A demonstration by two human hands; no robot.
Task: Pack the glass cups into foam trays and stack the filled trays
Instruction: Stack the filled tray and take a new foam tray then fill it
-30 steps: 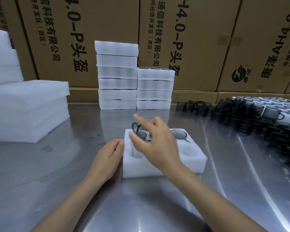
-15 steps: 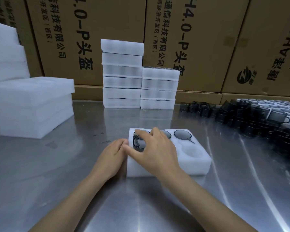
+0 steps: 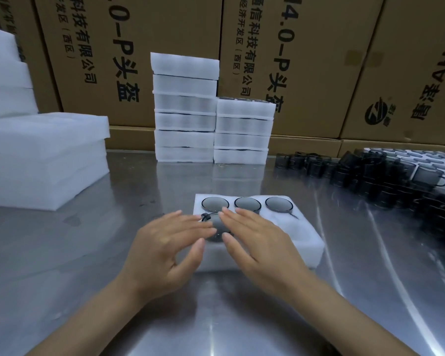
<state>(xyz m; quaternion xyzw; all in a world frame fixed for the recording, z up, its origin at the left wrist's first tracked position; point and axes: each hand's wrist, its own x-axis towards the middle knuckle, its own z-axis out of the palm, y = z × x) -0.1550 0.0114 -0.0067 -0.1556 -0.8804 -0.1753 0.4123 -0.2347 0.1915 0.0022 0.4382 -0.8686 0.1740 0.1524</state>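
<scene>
A white foam tray (image 3: 311, 242) lies on the steel table in front of me. Its far row holds three dark glass cups (image 3: 247, 203) sunk in their pockets. A fourth cup (image 3: 215, 223) sits in the near-left pocket, partly hidden between my hands. My left hand (image 3: 170, 242) hovers at the tray's left edge with straight fingers, fingertips by that cup. My right hand (image 3: 254, 242) lies flat over the near row with fingers extended, covering the pockets beneath it. Neither hand grips anything.
Two stacks of filled foam trays (image 3: 242, 129) stand at the back against cardboard boxes (image 3: 319, 60). Blank foam slabs (image 3: 41, 160) are piled at the left. Several loose dark cups (image 3: 385, 176) crowd the table's right side.
My right hand has let go of the cup it lowered into the near-left pocket and now lies flat. My left hand has lifted off the tray's side and opened.
</scene>
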